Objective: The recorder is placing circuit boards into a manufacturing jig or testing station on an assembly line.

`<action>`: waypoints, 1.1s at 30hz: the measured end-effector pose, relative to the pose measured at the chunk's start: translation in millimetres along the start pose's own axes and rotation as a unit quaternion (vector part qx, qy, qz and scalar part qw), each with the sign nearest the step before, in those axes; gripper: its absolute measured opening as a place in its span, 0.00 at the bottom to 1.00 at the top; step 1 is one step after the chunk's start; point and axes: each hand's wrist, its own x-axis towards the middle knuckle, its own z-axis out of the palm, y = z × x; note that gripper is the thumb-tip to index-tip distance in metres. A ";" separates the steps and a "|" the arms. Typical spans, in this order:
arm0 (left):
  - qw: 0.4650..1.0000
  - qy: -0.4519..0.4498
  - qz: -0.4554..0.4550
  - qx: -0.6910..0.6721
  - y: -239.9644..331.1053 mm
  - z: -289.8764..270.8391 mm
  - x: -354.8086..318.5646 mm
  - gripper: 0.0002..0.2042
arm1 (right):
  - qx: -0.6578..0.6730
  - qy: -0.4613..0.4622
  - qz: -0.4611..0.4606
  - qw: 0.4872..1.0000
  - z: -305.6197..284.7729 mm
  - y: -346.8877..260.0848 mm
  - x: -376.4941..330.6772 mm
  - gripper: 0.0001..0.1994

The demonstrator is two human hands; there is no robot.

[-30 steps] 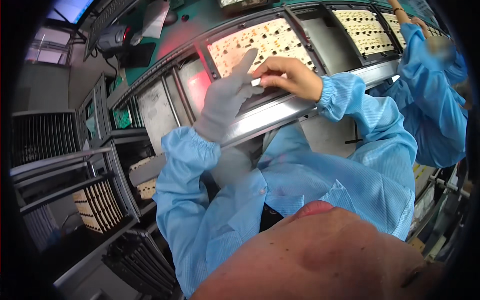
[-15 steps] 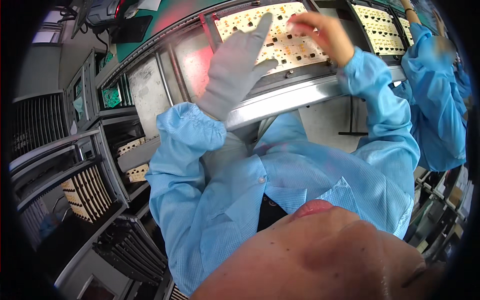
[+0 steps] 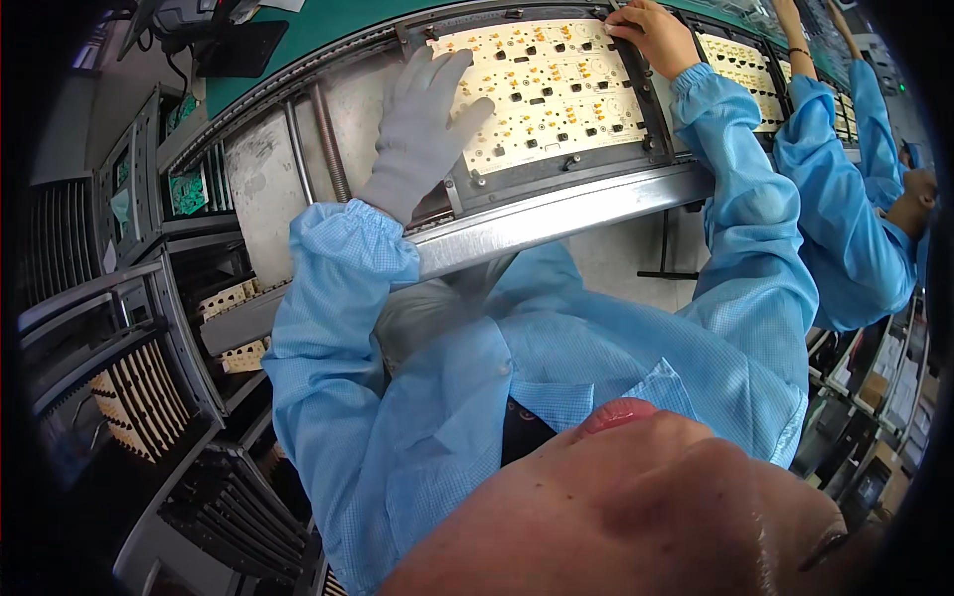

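Note:
A cream circuit board panel [image 3: 556, 94] with rows of small black and orange parts lies in a dark carrier frame [image 3: 537, 184] on the conveyor. My left hand [image 3: 422, 124], in a grey glove, rests over the panel's left end. Its fingers are stretched out and apart, and it grips nothing. At the panel's far right corner is my bare right hand [image 3: 658, 38]. Its fingers are bent together against the corner where board and frame meet. What lies between those fingertips is hidden.
A silver rail [image 3: 566, 214] runs along the near side of the conveyor. More panels [image 3: 740, 74] lie to the right, beside a co-worker's blue sleeve [image 3: 825, 159]. Racks of upright boards [image 3: 139, 397] stand at the left. A green mat [image 3: 343, 30] covers the far surface.
My left hand has drawn back leftward from over the panel to its left end. My right hand has gone from above the panel to its far right corner, fingers now touching there.

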 end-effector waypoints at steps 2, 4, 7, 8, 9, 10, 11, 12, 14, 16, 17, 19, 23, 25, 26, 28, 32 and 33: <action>1.000 -0.004 0.001 0.002 -1.0 0.7 -0.6 0.27 | -0.016 -0.003 0.013 1.000 1.6 0.5 -0.4 0.06; 1.000 -0.010 0.003 0.009 -1.7 1.4 -0.9 0.27 | -0.021 -0.001 0.012 1.000 1.9 0.5 0.8 0.06; 1.000 -0.008 0.011 -0.011 -2.6 1.7 -0.9 0.26 | -0.044 0.010 -0.020 0.999 0.0 2.5 -0.3 0.05; 1.000 -0.007 0.011 -0.011 -2.3 1.6 -1.4 0.26 | -0.069 0.016 -0.041 0.997 1.3 6.1 -0.3 0.05; 1.000 -0.006 0.009 -0.010 -2.8 2.5 -2.1 0.26 | -0.094 0.021 -0.064 0.993 3.4 7.1 0.6 0.05; 1.000 -0.006 0.008 -0.009 -3.6 3.1 -2.7 0.26 | -0.080 0.010 -0.044 0.996 4.6 6.7 0.6 0.05; 1.000 -0.008 0.008 -0.002 -4.2 2.4 -3.0 0.26 | -0.065 -0.002 -0.023 0.998 5.0 5.0 0.1 0.05; 1.000 -0.009 0.009 0.003 -3.3 1.0 -2.6 0.25 | -0.053 -0.014 -0.003 0.999 3.6 4.0 -0.6 0.05; 1.000 -0.011 0.010 0.006 -2.5 0.8 -2.2 0.25 | -0.123 0.021 -0.061 0.990 5.0 6.5 -2.4 0.05; 1.000 -0.012 0.012 0.006 -3.1 1.3 -2.3 0.24 | -0.162 0.031 -0.107 0.981 4.4 8.3 -3.0 0.05; 1.000 -0.010 0.018 0.002 -4.0 2.0 -2.6 0.25 | -0.167 0.023 -0.125 0.978 1.6 9.1 -2.3 0.05; 0.999 -0.007 0.031 -0.004 -6.1 2.6 -2.9 0.25 | -0.183 0.005 -0.141 0.973 -1.5 11.1 -1.0 0.05; 0.999 -0.019 0.023 -0.014 -4.7 0.0 -3.1 0.25 | -0.196 -0.014 -0.146 0.970 -2.4 14.8 1.5 0.05; 0.999 -0.027 0.020 -0.005 -3.7 0.0 -2.6 0.25 | -0.193 -0.016 -0.157 0.968 -2.9 18.8 0.2 0.05; 0.999 -0.029 0.023 -0.004 -3.7 0.2 -1.7 0.25 | -0.192 -0.017 -0.165 0.967 -1.3 23.3 -0.7 0.05; 0.999 -0.032 0.028 0.000 -4.2 0.0 -2.0 0.25 | -0.190 -0.021 -0.183 0.964 1.3 27.8 -2.4 0.06; 0.999 -0.035 0.030 0.004 -6.1 0.0 -2.9 0.25 | -0.216 -0.042 -0.201 0.954 -4.5 16.6 -1.6 0.06; 0.999 -0.034 0.034 0.006 -7.1 1.5 -3.6 0.25 | -0.229 -0.053 -0.200 0.951 -5.9 11.1 -1.5 0.06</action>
